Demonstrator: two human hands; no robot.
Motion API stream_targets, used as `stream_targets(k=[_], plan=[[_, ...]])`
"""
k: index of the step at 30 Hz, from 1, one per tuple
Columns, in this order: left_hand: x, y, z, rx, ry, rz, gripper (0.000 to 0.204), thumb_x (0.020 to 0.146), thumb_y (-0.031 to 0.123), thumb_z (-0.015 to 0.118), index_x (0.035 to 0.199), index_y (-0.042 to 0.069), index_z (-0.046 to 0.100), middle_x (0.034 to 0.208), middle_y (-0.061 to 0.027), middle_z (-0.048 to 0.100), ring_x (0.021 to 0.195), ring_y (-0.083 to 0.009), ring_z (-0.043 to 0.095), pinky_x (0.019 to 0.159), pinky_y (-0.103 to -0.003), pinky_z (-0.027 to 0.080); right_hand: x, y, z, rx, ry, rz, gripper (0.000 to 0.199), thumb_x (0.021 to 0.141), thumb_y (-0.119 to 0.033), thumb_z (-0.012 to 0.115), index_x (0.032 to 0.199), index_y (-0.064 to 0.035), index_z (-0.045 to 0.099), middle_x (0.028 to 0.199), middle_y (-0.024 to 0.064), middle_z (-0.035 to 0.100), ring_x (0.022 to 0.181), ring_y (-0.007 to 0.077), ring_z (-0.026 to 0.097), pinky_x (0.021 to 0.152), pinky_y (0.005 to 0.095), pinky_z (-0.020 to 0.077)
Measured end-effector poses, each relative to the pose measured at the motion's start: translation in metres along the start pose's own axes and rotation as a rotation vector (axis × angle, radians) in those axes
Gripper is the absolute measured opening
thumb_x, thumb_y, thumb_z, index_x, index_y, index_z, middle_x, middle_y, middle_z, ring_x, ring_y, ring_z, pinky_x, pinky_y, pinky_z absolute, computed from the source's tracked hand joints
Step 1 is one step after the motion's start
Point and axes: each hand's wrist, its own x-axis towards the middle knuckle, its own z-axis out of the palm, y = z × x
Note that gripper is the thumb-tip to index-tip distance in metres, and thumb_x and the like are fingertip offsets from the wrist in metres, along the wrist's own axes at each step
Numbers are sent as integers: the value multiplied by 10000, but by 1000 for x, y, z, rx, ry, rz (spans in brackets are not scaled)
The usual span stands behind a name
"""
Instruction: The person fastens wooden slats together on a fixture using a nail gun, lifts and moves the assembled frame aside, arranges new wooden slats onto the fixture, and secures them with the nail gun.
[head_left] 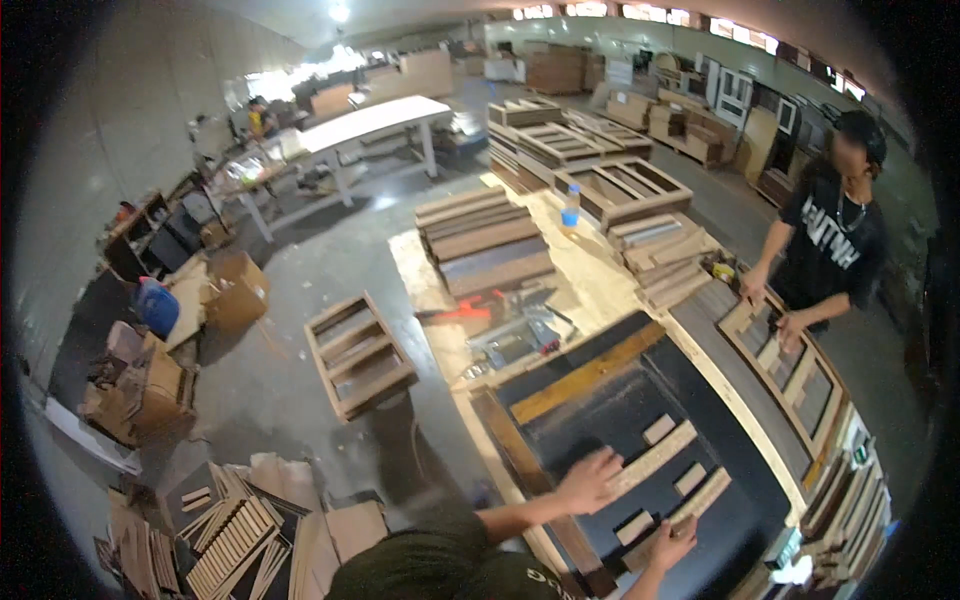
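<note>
On a black panel (745, 455) in front of me lie two wooden strips, roughly parallel. My left hand (590, 482) has its fingers curled at the near end of the farther wooden strip (657, 460). With closed fingers, my right hand (674, 545) grips the near end of the nearer strip (704, 494). Between and beside the strips sit small wooden blocks: one block (659, 429) beyond the farther strip, another block (690, 479) between the two, and a third block (636, 527) between my hands. Some fingertips are hidden behind the wood.
Across the bench a co-worker (835, 225) handles a wooden frame (790, 375). Clamps and tools (515, 335), stacked boards (485, 240) and a blue bottle (571, 207) stand farther along. A slatted frame (358, 355) and a pile of wood strips (235, 535) are at left.
</note>
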Motion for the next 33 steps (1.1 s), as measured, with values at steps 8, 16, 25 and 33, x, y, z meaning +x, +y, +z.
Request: stream_targets(k=[8, 16, 25, 33], plan=[[-23, -172, -177, -261, 469, -451, 586, 808, 237, 647, 1300, 8, 428, 1262, -234, 488, 1211, -399, 423, 1032, -449, 338, -20, -28, -12, -41, 239, 31, 535, 842, -142, 634, 1330, -73, 426, 1291, 161, 389, 1123, 322, 441, 960, 426, 386], [73, -362, -315, 168, 659, -419, 725, 760, 186, 695, 1371, 40, 333, 1320, -232, 398, 1198, -399, 408, 985, -448, 374, -50, -135, 33, 112, 350, -160, 459, 801, -50, 612, 1249, -58, 514, 1182, 99, 442, 885, 196, 477, 792, 318, 439], [122, -411, -373, 599, 395, -183, 325, 674, 234, 719, 912, 73, 567, 982, -117, 510, 944, -295, 513, 770, -408, 457, -106, -202, 65, 107, 241, -90, 413, 801, -59, 636, 1201, -70, 532, 1216, 66, 467, 872, 148, 476, 699, 277, 445], [149, -403, -386, 353, 107, -443, 426, 733, 349, 678, 1011, 53, 546, 1001, -136, 587, 848, -327, 593, 723, -441, 505, -112, -254, 95, 53, 187, -129, 420, 806, -80, 641, 1212, -85, 532, 1261, 94, 460, 944, 180, 521, 776, 299, 455]])
